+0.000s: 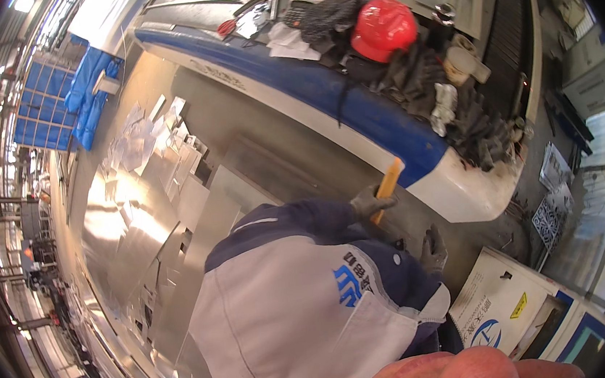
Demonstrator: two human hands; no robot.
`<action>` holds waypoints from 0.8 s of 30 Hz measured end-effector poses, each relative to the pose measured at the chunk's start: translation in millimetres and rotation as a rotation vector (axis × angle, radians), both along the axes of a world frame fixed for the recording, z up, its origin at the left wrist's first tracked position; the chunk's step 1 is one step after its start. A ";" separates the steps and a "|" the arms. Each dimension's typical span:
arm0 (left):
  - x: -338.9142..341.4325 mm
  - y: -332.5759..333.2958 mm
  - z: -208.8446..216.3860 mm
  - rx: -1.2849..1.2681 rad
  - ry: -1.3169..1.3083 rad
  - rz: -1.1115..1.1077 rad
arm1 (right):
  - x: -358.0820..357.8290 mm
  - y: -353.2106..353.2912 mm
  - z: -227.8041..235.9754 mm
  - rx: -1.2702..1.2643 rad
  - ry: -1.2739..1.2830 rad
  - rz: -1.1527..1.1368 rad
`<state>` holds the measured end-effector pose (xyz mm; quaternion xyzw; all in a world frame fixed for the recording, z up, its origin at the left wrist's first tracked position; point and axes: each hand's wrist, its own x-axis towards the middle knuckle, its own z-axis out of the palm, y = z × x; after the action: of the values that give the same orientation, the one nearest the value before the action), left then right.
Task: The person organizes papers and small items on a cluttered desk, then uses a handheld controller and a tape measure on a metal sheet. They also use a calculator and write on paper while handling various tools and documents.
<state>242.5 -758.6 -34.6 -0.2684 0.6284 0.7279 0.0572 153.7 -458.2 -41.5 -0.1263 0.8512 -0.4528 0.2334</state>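
My left hand (371, 201), in a grey glove, grips a flat orange-yellow stick (388, 184) that points up toward the blue and white machine edge (384, 126). My right hand (433, 249), also gloved, rests with fingers spread on the grey metal sheet (271, 170) just below it and holds nothing. My grey and dark blue jacket (285, 314) fills the lower middle and hides both forearms' undersides. A pink, blurred patch of skin (451, 373) lies at the bottom edge.
On the machine top lie a red hard hat (383, 28), dark gloves and rags (471, 122), a calculator (294, 12) and tape rolls. Cut sheet-metal pieces (146, 153) lie left, a blue rack (47, 104) beyond. A white cabinet (499, 305) stands at right.
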 end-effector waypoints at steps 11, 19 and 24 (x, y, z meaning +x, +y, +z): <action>111.4 -205.7 68.2 0.322 0.361 0.599 | 15.7 -363.6 47.0 -0.220 -0.046 0.768; 163.5 -367.4 49.8 0.114 0.303 0.800 | 77.6 -602.1 39.2 -0.305 -0.277 1.216; 151.3 -507.7 6.2 0.119 0.250 0.928 | 87.3 -776.2 -12.9 -0.491 0.027 1.190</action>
<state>393.8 -1266.3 -28.5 -0.4269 0.4018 0.7380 -0.3342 241.0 -1234.5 -54.4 -0.6323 0.5102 -0.4261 0.3981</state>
